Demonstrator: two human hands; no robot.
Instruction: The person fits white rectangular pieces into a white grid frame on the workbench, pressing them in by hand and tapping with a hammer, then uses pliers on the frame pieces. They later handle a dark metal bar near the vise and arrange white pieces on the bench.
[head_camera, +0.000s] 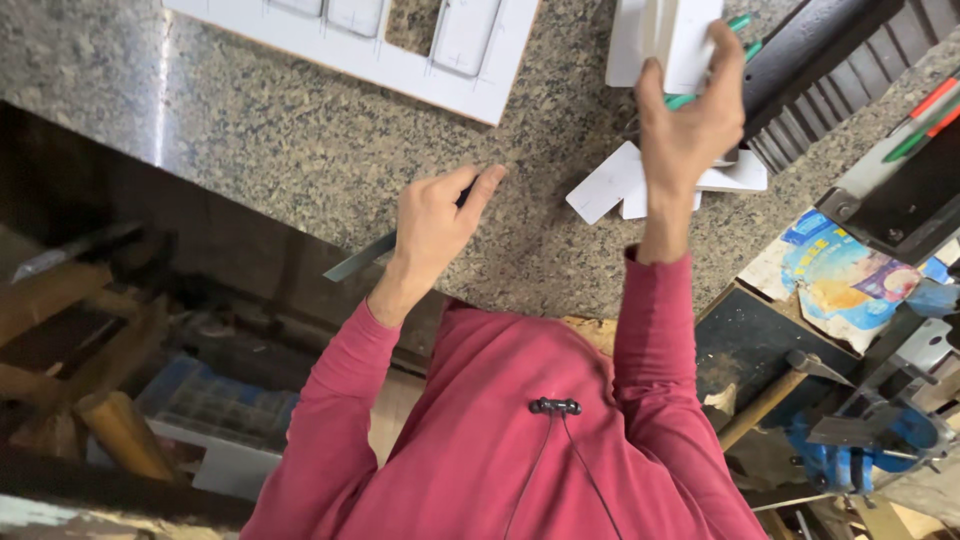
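Observation:
My left hand rests on the speckled granite countertop and is shut on a thin grey flat strip, like a ruler or blade, which sticks out past the counter's edge to the lower left. Higher up, my right hand grips a small stack of white flat pieces just above the counter. More white cut pieces lie on the stone below that hand. Both red sleeves and my red shirt fill the lower middle.
A white board with rounded rectangular cutouts lies at the top. Green pens and a dark ribbed tool sit at the top right. A colourful wrapper, a wooden-handled hammer and a blue vise crowd the right. Wooden clutter lies lower left.

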